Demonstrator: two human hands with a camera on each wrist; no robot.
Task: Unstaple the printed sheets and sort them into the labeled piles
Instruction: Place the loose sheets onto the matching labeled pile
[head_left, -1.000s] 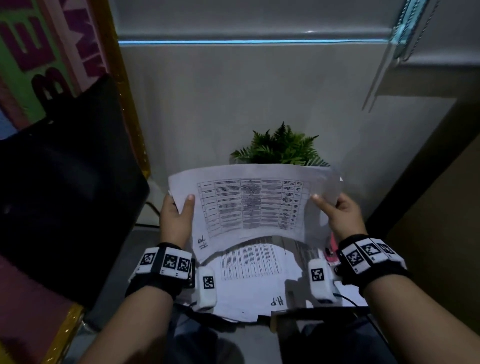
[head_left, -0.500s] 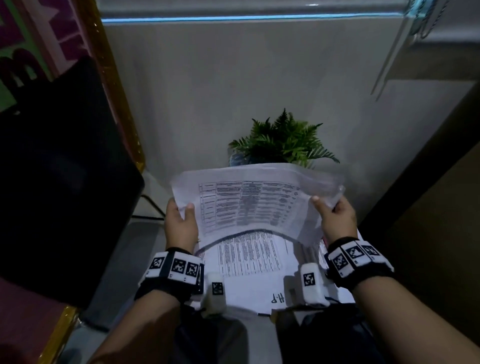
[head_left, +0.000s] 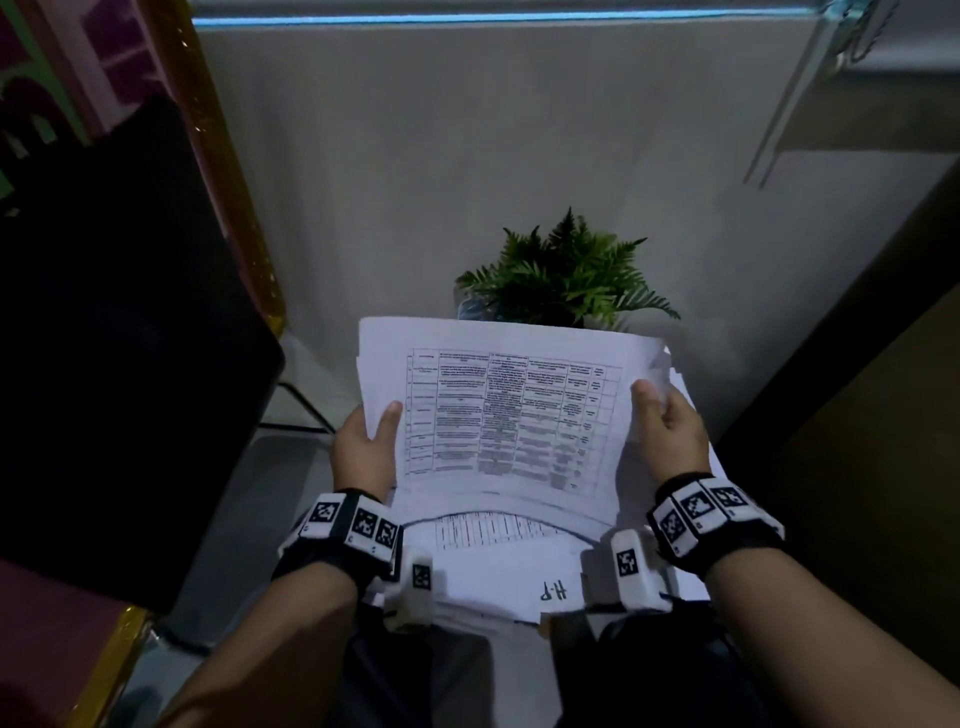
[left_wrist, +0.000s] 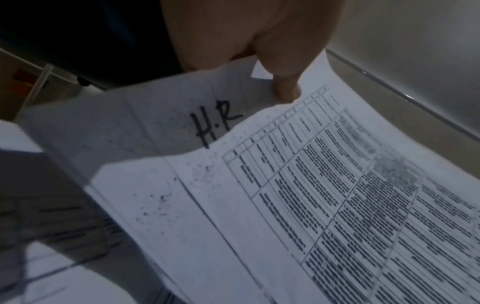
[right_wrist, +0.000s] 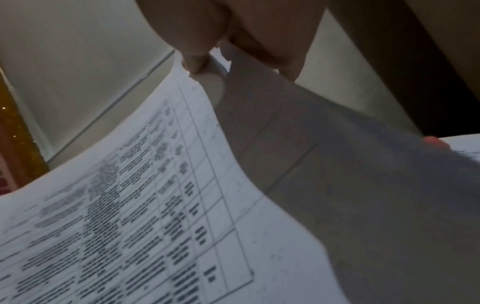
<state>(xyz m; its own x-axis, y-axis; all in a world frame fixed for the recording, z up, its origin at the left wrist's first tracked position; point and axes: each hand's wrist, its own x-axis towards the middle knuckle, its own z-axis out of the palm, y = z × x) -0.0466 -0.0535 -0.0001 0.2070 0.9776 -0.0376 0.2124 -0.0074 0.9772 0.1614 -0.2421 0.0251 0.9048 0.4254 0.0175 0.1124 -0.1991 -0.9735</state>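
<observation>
Head view: printed sheets (head_left: 509, 415), white, bearing a ruled table of dense text, held up in the air between both hands and bowed across the middle; at least two leaves show at the upper edges. Left hand (head_left: 363, 452) grasps the left edge, thumb laid on the printed face, fingers behind. Right hand (head_left: 670, 431) grasps the right edge the same way, thumb on top. Beneath, on the person's lap, a pile of sheets (head_left: 498, 577) with "H.P" handwritten on the top one, near its front edge. Both wrists carry black bands with white coded markers. Behind the held sheets, a green fern-like plant (head_left: 566, 275) against a grey wall (head_left: 493, 156). To the left, a black chair back (head_left: 114, 338) beside a gold-trimmed frame. Left wrist view: thumb of the left hand (left_wrist: 283, 86) pinches the corner of the top leaf; the leaf behind it shows a handwritten mark (left_wrist: 213, 127) reading "H.R" or "H.P", partly covered, so which cannot be told. Right wrist view: right hand (right_wrist: 207, 55) pinches the far corner of the printed sheets (right_wrist: 130, 205); the leaf underneath lies in shadow.
</observation>
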